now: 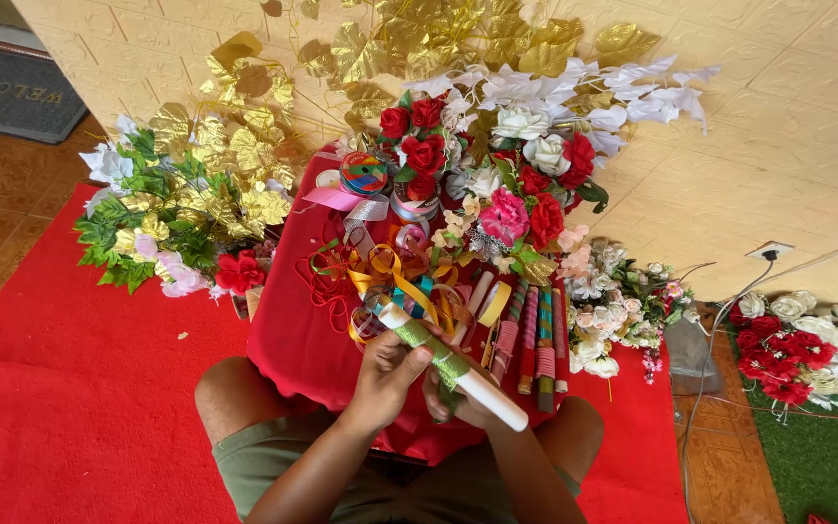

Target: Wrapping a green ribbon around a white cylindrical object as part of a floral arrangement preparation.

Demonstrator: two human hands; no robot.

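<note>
My two hands hold a white stick (482, 390) partly wrapped in glittery green ribbon (435, 351), tilted from upper left to lower right over my lap. My left hand (387, 374) grips the wrapped part from the left, with its thumb on top. My right hand (458, 400) is mostly hidden under the stick and supports it from below. Just beyond the stick lies a tangle of orange, gold and green curling ribbon (395, 277) on a red cloth (293, 330).
Several wrapped sticks (533, 340) lie to the right of my hands. Ribbon rolls (364, 175), red roses (419, 146), a pink flower (503, 215), gold leaves (244, 146) and white flowers (594, 320) crowd the far side. A cream wall (778, 146) stands behind, with an outlet and cable (770, 252).
</note>
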